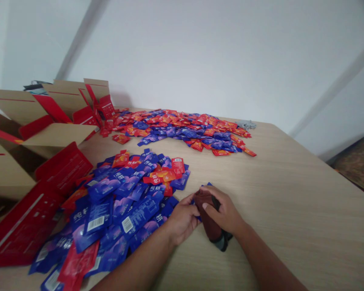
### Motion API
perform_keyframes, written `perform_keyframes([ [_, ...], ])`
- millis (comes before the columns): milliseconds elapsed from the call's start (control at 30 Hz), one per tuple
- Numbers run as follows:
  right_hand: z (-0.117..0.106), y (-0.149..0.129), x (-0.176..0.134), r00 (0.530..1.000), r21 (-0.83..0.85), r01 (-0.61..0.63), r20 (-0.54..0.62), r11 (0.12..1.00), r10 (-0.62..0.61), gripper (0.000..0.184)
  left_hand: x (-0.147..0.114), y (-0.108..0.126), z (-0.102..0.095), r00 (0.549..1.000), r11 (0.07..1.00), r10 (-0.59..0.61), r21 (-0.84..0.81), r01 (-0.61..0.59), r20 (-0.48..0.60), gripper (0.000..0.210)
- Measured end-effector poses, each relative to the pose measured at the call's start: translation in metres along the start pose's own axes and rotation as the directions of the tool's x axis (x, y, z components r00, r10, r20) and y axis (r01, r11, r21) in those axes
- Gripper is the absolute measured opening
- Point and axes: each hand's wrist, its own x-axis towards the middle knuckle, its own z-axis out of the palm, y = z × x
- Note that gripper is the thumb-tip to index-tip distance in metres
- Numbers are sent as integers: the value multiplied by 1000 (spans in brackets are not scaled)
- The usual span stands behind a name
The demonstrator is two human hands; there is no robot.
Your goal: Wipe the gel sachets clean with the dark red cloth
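In front of me, both hands meet over a folded pair of socks (210,222), dark brown with black and grey-green parts at the lower end. My right hand (226,212) is closed on the socks, its thumb lying across the brown fabric and its fingers behind the upper end. My left hand (183,218) is closed at the left side of the bundle. Blue edges of a packet show behind the socks, by the left fingers and above the right hand; most of it is hidden. Left of my hands lies a heap of blue packets (130,216), with some red-orange packets (162,176) among them.
Open cardboard boxes (60,135) with red outer sides stand along the left, their flaps spread. A long pile of red and blue packets (182,125) lies at the back near the wall. A grey crumpled item (247,124) sits at its right end on the wooden table (291,194).
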Motion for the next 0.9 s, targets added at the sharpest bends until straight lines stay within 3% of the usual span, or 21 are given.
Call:
perform_keyframes([
  [100,3,-2,-3,999,8,16,31,1000,-16,46,0,0,0,1000,1000,14,11,-14,17,72],
  [367,4,6,5,990,6,-94,-107,996,94,41,0,-2,-2,999,1000,-25,15,26,-33,77],
  [567,-10,28,11,917,-55,-286,-306,957,256,42,-2,1,3,999,997,-40,62,40,-3,77],
  [667,-14,37,12,889,-71,-339,-350,938,295,44,-4,3,5,999,995,-55,80,54,0,75],
  [900,-11,33,11,905,-48,-276,-348,960,243,42,-3,2,4,999,997,-53,60,53,0,75],
])
